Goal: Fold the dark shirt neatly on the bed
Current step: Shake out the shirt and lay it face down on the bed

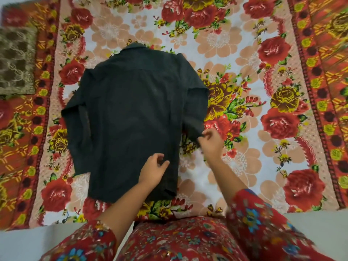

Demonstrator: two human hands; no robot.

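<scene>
Our right hand point(211, 143) pinched the end of the sleeve point(194, 110) between thumb and fingers. It was a small grip, on just a bit of cloth. Our left hand point(153, 171) sat over the near side edge of the shirt point(128, 119) with its fingers curled. We could not tell if it held cloth or only touched it.

The shirt lay flat in the middle of the bed point(244, 166), back up, with the collar at the far end and the hem close to us. The other sleeve lay bent along the shirt's left side. A brown pillow point(16, 61) sat well away on the left.

We thought a few things could go wrong. The pinch was small, so the sleeve could slip out when we lifted it across. If the left hand did not press the shirt down, the pull could drag the whole shirt and make it crooked. The sleeve was bent, so it could bunch up under the fold. Then the fold would be lumpy and not neat.
</scene>
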